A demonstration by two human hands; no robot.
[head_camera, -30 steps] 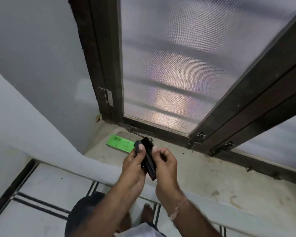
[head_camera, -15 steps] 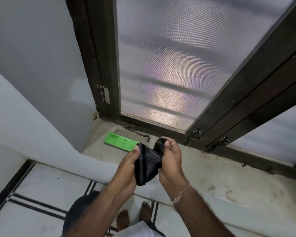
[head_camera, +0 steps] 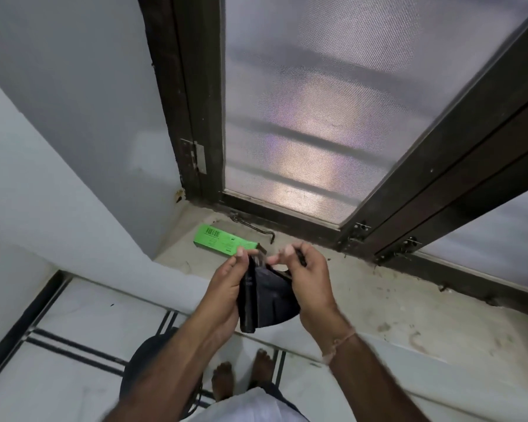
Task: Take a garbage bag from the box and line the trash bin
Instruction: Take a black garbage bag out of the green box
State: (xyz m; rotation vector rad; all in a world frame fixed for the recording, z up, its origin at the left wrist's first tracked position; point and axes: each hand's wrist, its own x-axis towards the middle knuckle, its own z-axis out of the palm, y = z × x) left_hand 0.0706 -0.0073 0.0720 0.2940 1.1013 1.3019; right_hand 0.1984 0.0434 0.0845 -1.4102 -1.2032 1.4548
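A folded black garbage bag (head_camera: 265, 296) hangs between both hands above the window sill's front edge, partly spread out. My left hand (head_camera: 226, 287) grips its folded left side with thumb and fingers. My right hand (head_camera: 305, 278) pinches the bag's upper right edge. The green box (head_camera: 223, 240) lies flat on the sill just beyond my left hand, barcode up. A dark round trash bin (head_camera: 153, 360) stands on the floor below my left forearm, mostly hidden by the arm.
The stone window sill (head_camera: 393, 303) runs right, dusty and stained. A dark wooden window frame (head_camera: 195, 117) with mesh screens rises behind it, a metal hook latch (head_camera: 250, 226) at its base. My bare feet (head_camera: 241, 379) stand on the white tiled floor.
The tightly folded bag has been spread open between my hands. My right hand has shifted its pinch along the top edge, and the hands sit slightly lower.
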